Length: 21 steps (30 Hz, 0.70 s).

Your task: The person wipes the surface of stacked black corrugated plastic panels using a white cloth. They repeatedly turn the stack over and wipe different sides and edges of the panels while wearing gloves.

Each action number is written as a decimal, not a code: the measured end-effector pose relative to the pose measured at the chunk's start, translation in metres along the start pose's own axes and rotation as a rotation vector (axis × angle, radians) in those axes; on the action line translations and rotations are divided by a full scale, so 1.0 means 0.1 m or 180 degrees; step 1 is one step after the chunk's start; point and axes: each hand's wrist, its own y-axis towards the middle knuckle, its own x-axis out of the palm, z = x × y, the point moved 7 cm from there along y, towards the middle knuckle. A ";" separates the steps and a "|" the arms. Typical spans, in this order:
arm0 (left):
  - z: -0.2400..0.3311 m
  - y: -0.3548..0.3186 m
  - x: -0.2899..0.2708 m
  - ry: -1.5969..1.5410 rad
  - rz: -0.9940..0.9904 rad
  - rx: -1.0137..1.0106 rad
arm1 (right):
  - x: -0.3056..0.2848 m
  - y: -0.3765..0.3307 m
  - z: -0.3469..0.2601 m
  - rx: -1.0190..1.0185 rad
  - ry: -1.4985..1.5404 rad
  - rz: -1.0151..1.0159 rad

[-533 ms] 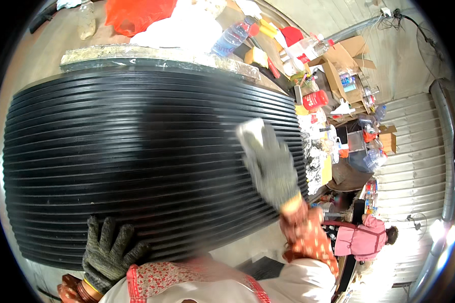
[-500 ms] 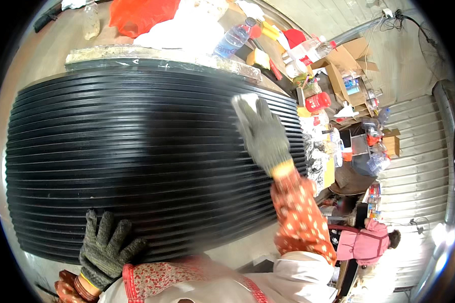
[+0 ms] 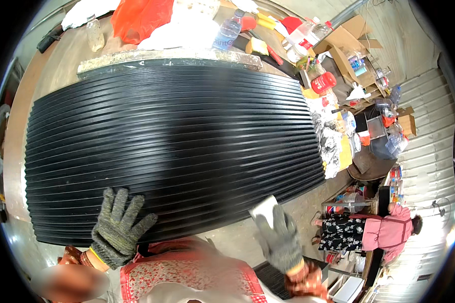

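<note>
Panel [image 3: 172, 146], black and ridged from end to end, is the landmark: it lies across the table [image 3: 55, 60] in front of the person, ridges running left to right

Head view, gloves first. Left hand [image 3: 120, 224], in a dark grey knit glove, is at the panel's near edge, toward its left end. Fingers spread wide, palm down over the ridges, nothing held. Right hand [image 3: 279, 237], similar grey glove, somewhat blurred, is by the panel's near edge toward its right end. Fingers bent round a pale block [image 3: 264, 209], whose outer end sticks out past the glove; cannot tell whether block and panel touch

Red patterned apron [image 3: 156, 278] on the person, just on the near side of the panel

Along the panel's far edge: a long stained bar [image 3: 167, 58]. Farther off beyond the panel: a red bag [image 3: 141, 22], white material beside it, a clear bottle with a blue label [image 3: 227, 33], a yellow block [image 3: 257, 47]

Just beside the panel's right end: crumpled black-and-white material [image 3: 330, 144], a yellow sheet [image 3: 345, 154]. Beyond its far right corner, a red jar [image 3: 323, 82] and an open cardboard box [image 3: 346, 60]. Well apart, right of the panel, another person in a pink top [image 3: 379, 233]
</note>
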 end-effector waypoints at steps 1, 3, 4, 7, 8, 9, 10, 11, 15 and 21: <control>-0.01 0.01 -0.01 -0.0049 0.0008 0.0068 | 0.10 -0.37 -0.05 -0.0217 -0.0446 0.0666; 0.00 0.13 -0.02 0.0046 -0.0134 0.0410 | 0.34 -0.71 0.00 0.0492 -0.0116 0.0178; 0.04 0.19 -0.04 0.0006 -0.0223 0.0653 | 0.45 -0.84 0.03 0.0751 -0.0078 0.0315; 0.14 0.21 0.10 0.0069 -0.0278 0.1603 | 0.34 -0.95 -0.06 0.1496 0.0192 0.1096; 0.14 0.09 0.17 0.0313 -0.0196 0.1867 | 0.29 -0.81 -0.13 0.1437 0.0139 0.1191; 0.12 0.10 0.27 0.0244 -0.0133 0.2067 | 0.28 -0.76 -0.13 0.1478 0.0067 0.1274; 0.11 0.08 0.36 0.0177 -0.0091 0.2272 | 0.26 -0.70 -0.17 0.1613 0.0101 0.1270; 0.10 0.09 0.44 -0.0153 -0.0205 0.2250 | 0.23 -0.66 -0.20 0.1732 0.0121 0.1250; 0.16 0.19 0.29 -0.0631 -0.0197 0.2741 | 0.20 -0.54 -0.50 0.1820 0.0322 0.1435; 0.02 0.43 0.01 -0.1455 -0.0111 0.2999 | 0.26 -0.38 -0.64 0.1809 0.0430 0.1401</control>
